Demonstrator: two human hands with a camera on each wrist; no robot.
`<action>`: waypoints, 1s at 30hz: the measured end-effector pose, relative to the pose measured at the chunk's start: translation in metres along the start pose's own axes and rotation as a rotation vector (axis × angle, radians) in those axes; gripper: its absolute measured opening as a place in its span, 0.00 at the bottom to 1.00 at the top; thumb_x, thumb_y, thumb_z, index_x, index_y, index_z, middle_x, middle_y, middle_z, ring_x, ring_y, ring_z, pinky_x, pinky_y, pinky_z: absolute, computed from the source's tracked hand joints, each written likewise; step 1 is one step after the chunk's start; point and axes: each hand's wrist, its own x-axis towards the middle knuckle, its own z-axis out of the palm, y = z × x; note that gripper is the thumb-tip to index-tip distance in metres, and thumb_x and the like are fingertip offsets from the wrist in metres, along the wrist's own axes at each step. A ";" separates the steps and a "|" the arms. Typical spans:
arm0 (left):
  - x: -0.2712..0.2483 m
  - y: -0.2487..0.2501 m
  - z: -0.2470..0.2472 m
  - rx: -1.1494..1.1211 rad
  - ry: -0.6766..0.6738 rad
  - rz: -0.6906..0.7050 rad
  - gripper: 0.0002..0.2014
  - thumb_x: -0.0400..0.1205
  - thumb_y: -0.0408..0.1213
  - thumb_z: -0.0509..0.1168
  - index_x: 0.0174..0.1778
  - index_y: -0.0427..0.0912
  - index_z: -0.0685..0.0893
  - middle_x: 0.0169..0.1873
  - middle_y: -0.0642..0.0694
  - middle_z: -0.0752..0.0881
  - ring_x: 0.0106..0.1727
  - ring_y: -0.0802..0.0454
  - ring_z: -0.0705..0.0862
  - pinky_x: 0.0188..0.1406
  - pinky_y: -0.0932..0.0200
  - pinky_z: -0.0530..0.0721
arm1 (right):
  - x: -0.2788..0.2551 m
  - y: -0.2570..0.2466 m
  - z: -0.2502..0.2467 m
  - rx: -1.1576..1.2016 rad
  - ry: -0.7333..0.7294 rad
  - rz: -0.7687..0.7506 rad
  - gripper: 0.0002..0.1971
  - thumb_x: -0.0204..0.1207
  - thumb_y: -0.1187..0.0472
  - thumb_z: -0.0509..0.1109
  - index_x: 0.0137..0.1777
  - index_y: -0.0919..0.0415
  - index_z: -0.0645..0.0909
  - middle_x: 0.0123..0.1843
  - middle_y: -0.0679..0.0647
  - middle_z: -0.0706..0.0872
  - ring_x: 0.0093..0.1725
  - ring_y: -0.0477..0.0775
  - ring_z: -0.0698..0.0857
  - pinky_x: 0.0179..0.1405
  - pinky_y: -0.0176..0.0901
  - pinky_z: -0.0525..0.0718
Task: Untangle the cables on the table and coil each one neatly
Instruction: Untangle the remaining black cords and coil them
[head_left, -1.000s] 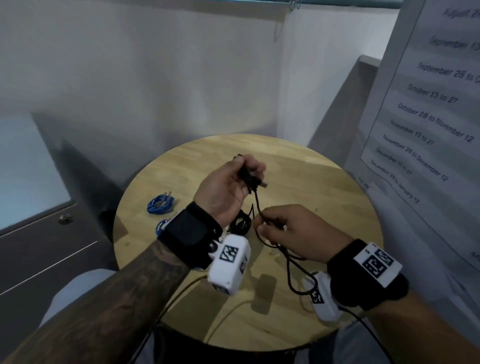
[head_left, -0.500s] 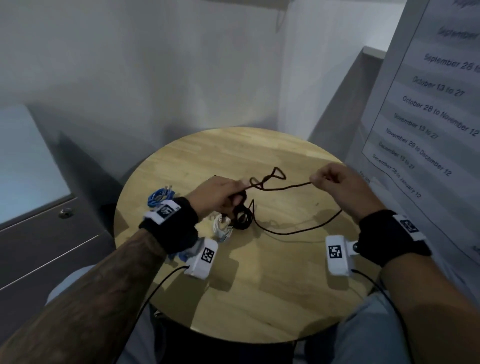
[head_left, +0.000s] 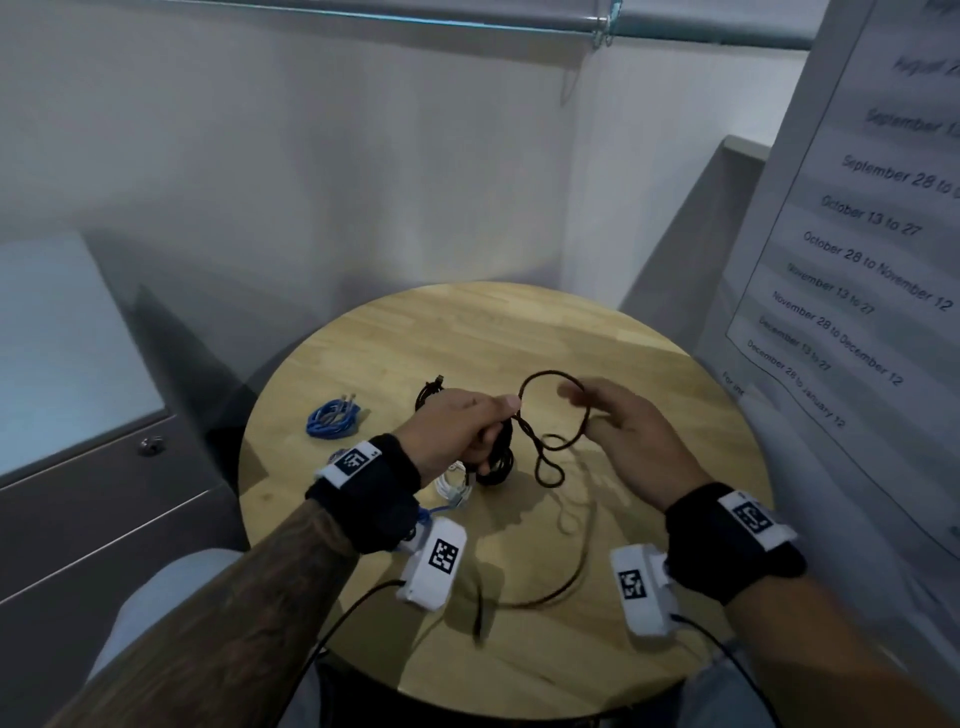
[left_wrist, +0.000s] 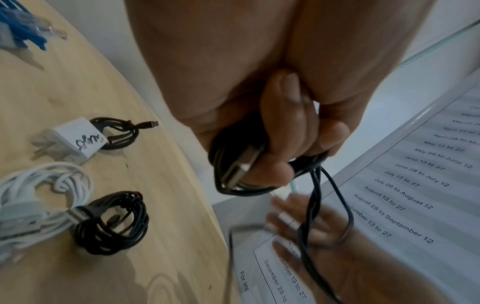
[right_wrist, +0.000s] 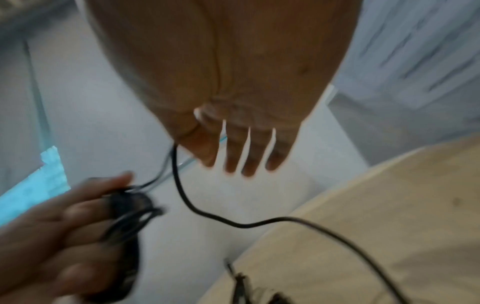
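My left hand (head_left: 462, 421) grips a bundle of turns of the black cable (head_left: 545, 372) above the round wooden table (head_left: 519, 322). In the left wrist view its fingers (left_wrist: 285, 123) curl round the coil and a silver USB plug (left_wrist: 241, 162). A fresh loop stands up between the hands, twisted below. My right hand (head_left: 618, 421) is blurred just right of the loop. In the right wrist view its fingers (right_wrist: 244, 152) are straight and spread, and the cable (right_wrist: 178, 181) runs past the thumb side. The loose end trails onto the table (head_left: 566, 587).
On the table's left side lie a blue coiled cable (head_left: 332, 415), a white coiled cable (left_wrist: 39, 195), a black coil (left_wrist: 114, 222) and a white charger (left_wrist: 78, 139) with a black lead. A printed date sheet (head_left: 857, 260) hangs at right, a cabinet (head_left: 104, 493) at left.
My right hand had pulled the cable out to the right; it has swung back toward the left hand, and the straight stretch has become a loop. My left hand kept its grip.
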 end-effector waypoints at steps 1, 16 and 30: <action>0.000 0.000 0.003 -0.014 -0.008 -0.011 0.24 0.86 0.45 0.64 0.25 0.41 0.69 0.22 0.45 0.61 0.21 0.49 0.62 0.30 0.53 0.72 | -0.001 -0.004 0.005 0.032 0.088 -0.092 0.24 0.77 0.74 0.63 0.61 0.44 0.83 0.71 0.43 0.83 0.71 0.44 0.80 0.71 0.47 0.79; -0.003 0.008 0.013 -0.569 -0.046 -0.153 0.23 0.86 0.51 0.58 0.26 0.43 0.71 0.19 0.51 0.57 0.17 0.56 0.58 0.24 0.60 0.74 | -0.001 -0.022 0.034 0.438 -0.098 0.090 0.35 0.81 0.29 0.51 0.57 0.58 0.87 0.40 0.58 0.89 0.44 0.55 0.88 0.56 0.47 0.83; -0.005 0.007 0.014 -0.174 0.101 -0.060 0.25 0.85 0.51 0.62 0.26 0.40 0.73 0.18 0.49 0.65 0.19 0.51 0.64 0.25 0.58 0.74 | -0.011 -0.021 0.037 0.177 -0.109 -0.027 0.07 0.80 0.61 0.77 0.51 0.64 0.85 0.48 0.51 0.91 0.51 0.42 0.89 0.53 0.31 0.82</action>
